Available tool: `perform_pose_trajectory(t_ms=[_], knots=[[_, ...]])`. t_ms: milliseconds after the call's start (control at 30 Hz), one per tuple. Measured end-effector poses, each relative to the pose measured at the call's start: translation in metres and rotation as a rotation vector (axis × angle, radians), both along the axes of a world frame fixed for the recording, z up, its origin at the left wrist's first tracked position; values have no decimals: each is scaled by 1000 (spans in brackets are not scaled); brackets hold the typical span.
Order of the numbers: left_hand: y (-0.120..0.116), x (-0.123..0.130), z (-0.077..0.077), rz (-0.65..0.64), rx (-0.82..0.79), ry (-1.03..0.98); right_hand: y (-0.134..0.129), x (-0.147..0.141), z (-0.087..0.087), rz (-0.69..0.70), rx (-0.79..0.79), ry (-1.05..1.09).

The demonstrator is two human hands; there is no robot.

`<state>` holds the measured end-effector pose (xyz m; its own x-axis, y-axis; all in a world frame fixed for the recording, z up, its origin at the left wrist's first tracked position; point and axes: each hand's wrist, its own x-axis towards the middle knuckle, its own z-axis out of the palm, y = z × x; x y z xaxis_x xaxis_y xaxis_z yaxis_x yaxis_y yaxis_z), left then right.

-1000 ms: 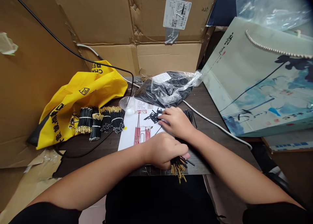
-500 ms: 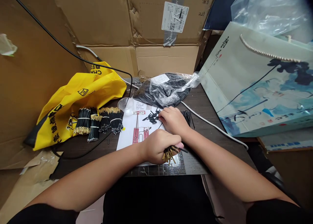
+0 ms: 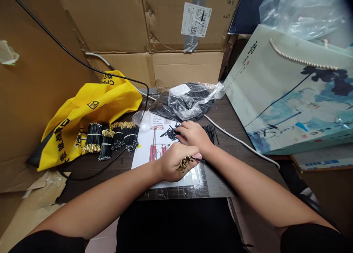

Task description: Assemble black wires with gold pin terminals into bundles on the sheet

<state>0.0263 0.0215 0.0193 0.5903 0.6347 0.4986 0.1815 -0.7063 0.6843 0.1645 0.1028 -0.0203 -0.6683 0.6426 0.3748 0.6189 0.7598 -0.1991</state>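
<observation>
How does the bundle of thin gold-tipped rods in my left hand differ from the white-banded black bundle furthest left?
The gold-tipped rod bundle sits in the closed left hand; the white-banded black bundle rests unheld by the yellow black-lettered bag. The held bundle shows mainly its tips, end-on; the banded one shows its black lengths side-on. Both have gold-coloured ends.
</observation>
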Motion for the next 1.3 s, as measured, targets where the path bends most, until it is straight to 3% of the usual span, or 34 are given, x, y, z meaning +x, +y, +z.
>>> perform_pose_trajectory(t_ms=[267,367,567,700,833,1000,1133,1300], knots=[[0,2,8,3,-177,-53,-1,-2,2,4,5,-52],[-1,4,11,13,-344,-127,0,-2,2,24,5,-70],[-2,9,8,-19,-826,-350,2,1,5,62,-75,-54],[-1,9,5,-49,-962,-454,0,4,9,109,-124,-3],[1,8,4,-110,-1025,-482,-4,5,14,118,-189,194],[2,7,4,-168,-1090,-486,-6,11,21,46,-228,607],[5,6,4,-163,-1140,-465,-8,23,27,-48,-337,830],[7,6,6,-110,-1178,-431,-20,30,37,-49,-490,1036]])
